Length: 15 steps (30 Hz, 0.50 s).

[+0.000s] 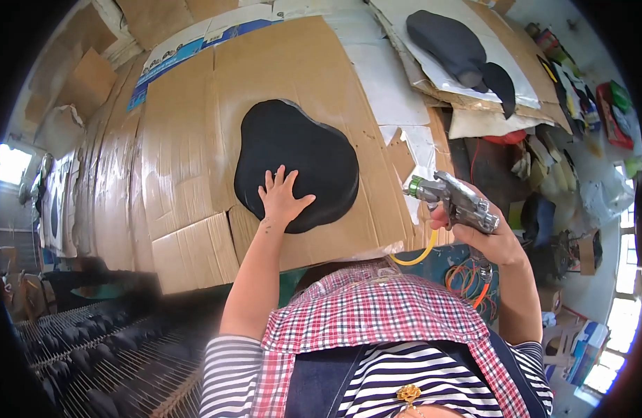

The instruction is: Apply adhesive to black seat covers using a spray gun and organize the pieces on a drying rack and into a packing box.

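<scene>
A black, rounded seat-shaped pad (300, 146) lies flat on a sheet of brown cardboard (181, 139). My left hand (283, 202) rests on its near part, fingers spread and palm down. To the right, my right hand (485, 226) is wrapped round a metal spray gun (467, 205) with a green ring near its nozzle. The nozzle points left toward the pad, some way apart from it. A yellow hose (425, 256) and an orange hose (482, 296) hang below the gun.
At the far right, dark pads (450, 45) lie on a white-topped cardboard stack (513, 66). A wire rack (119, 348) with dark pieces stands at lower left. Coiled orange hose (467, 279) lies below the table's near edge. Cluttered goods line the right wall.
</scene>
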{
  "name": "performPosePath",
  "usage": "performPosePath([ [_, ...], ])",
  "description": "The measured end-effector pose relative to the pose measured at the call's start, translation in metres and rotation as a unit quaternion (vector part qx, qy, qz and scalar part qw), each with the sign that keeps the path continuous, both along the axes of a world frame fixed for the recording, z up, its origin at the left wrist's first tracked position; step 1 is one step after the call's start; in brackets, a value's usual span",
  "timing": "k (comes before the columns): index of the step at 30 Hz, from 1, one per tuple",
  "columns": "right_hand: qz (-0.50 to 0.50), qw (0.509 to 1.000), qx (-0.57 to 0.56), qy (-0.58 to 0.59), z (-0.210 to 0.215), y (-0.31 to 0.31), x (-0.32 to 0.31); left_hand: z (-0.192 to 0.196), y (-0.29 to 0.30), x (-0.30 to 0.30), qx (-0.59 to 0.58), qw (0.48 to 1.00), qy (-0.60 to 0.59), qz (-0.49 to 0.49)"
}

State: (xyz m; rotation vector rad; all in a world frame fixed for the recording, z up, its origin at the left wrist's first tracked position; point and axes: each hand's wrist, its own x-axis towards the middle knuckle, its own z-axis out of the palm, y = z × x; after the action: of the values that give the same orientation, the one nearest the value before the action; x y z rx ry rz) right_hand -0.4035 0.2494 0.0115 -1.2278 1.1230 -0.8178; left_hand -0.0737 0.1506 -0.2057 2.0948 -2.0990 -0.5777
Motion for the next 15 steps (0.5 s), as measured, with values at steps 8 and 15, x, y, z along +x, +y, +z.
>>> performPosePath([
  [8, -0.010, 0.997, -0.007, 0.077, 0.039, 0.069, 0.013, -0.004, 0.057, 0.066, -0.208, 0.951, 0.138, 0.180],
  [15, -0.024, 0.998, -0.052, 0.013, 0.061, 0.100, 0.047, -0.029, 0.161, 0.169, -0.195, 0.917, 0.188, 0.294],
])
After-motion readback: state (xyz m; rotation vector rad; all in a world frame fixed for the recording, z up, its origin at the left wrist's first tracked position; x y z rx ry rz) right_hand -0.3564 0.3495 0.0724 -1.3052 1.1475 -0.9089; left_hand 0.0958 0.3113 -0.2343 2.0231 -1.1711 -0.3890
